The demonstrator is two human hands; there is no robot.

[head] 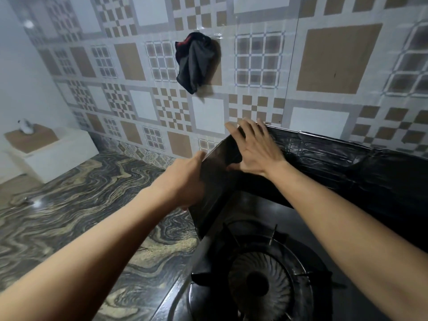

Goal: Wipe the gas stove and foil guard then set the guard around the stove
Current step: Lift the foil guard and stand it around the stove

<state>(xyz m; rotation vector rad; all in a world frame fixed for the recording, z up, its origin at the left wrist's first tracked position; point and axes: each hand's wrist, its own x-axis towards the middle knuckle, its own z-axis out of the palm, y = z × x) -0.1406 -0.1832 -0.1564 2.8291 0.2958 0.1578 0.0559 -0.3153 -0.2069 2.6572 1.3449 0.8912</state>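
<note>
The black gas stove fills the lower right, its round burner and pan support in plain sight. A dark foil guard stands upright behind the stove along the wall and bends forward down its left side. My left hand grips the outer face of the left panel at its top edge. My right hand lies with spread fingers flat against the inside of the guard's corner, fingertips reaching over the top edge.
A dark cloth hangs from a hook on the patterned tiled wall above the stove. The marbled countertop stretches to the left. A white box-shaped block with a small white object on top sits at the far left.
</note>
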